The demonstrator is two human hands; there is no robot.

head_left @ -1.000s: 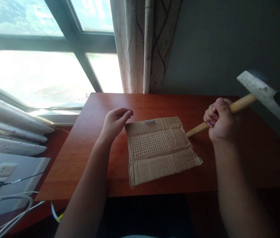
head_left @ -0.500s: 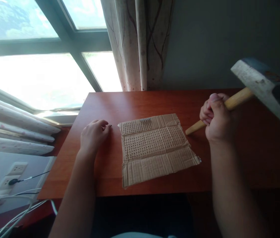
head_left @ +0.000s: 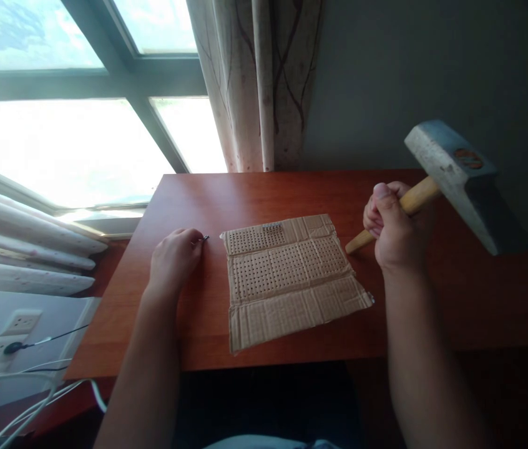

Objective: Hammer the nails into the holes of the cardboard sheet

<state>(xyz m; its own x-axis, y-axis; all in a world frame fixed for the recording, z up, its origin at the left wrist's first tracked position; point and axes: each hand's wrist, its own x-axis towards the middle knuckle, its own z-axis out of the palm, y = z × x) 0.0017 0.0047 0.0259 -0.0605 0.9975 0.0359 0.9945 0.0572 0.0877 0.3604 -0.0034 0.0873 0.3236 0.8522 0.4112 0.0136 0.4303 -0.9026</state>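
My right hand [head_left: 392,224] is wrapped round the wooden handle of a hammer [head_left: 454,171], held up at the right with its metal head tilted. The handle's lower end comes close to the right edge of a piece of cardboard [head_left: 301,308]. This cardboard lies creased on the table and carries rows of small holes. A cluster of small metal pieces [head_left: 272,226] stands near its far edge. Left of the cardboard, my left hand [head_left: 176,257] rests low over the table with fingers pinched on a small dark metal piece [head_left: 205,237], too small to name.
The reddish-brown wooden table [head_left: 133,299] meets a dark wall at the back. Curtains [head_left: 249,93] hang beside a bright window at the left. A wall socket [head_left: 6,346] and loose white cables [head_left: 53,393] are at the lower left.
My right hand has brought the hammer leftward, and its head has turned so that more of the top shows. The small piece at my left fingertips shows more clearly. The cardboard stays put.
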